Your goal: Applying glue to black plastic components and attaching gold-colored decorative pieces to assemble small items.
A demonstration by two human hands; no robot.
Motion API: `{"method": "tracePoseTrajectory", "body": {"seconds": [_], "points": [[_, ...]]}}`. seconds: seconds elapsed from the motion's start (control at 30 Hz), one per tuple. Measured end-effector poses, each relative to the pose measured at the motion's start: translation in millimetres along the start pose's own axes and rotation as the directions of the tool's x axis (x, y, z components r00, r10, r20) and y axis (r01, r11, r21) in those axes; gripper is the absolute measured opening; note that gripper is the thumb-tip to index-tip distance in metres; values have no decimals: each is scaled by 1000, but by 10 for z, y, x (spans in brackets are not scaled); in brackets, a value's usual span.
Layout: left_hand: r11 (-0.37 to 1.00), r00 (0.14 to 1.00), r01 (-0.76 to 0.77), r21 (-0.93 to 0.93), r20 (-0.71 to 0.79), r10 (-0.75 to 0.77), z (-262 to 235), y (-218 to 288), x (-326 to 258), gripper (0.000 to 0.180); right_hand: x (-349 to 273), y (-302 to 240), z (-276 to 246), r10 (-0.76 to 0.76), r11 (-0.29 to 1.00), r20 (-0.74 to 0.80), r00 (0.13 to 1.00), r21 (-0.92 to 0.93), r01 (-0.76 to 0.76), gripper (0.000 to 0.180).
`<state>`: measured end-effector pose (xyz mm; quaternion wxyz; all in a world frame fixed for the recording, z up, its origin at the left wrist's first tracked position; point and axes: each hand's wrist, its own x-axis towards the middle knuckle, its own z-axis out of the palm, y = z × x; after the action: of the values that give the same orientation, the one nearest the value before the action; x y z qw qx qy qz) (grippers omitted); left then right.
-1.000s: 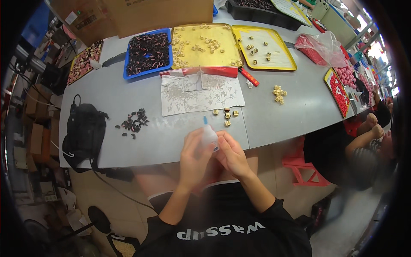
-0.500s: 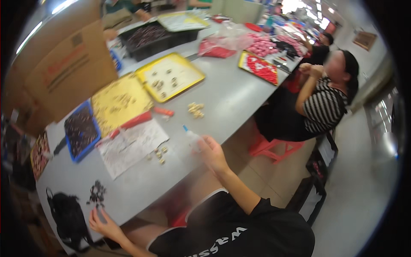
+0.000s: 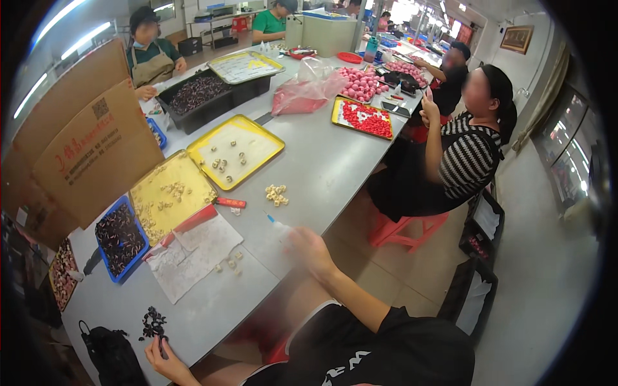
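The right hand [image 3: 309, 251] is closed around a small squeeze bottle [image 3: 278, 226], whose thin nozzle points up and to the left, away from the wrist. The left hand [image 3: 166, 359] is far apart from it, low at the table edge [image 3: 212, 325], with its fingers touching a heap of dark small pieces [image 3: 153, 321] just above it. The cream beads [image 3: 277, 194] lie just beyond the nozzle, nearer the right hand.
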<state>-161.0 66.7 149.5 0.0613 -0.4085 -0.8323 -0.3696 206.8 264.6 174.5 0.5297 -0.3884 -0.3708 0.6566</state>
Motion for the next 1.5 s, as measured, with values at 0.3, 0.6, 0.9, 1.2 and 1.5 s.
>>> {"method": "tracePoseTrajectory", "body": {"seconds": [0.3,0.6,0.9,1.2,1.5], "points": [[998,995,-63,23,-80,64,37,44,-21,11,200,92,207,-13,999,33,999,-44,15,30],[835,991,121,-536,17,-133,79,471,66,16,542,166,373,-50,999,195,980,-11,53,20],[626,943,138,-768,295,155,355,1242,611,13,1160,-203,1260,-6,973,577,817,191,-128,33],[619,910,127,-775,339,238,808,1451,743,19,1408,-16,1368,25,926,606,795,287,-247,31],[584,890,237,-777,414,190,887,1423,730,18,1368,57,1356,96,960,577,811,163,-229,40]]}}
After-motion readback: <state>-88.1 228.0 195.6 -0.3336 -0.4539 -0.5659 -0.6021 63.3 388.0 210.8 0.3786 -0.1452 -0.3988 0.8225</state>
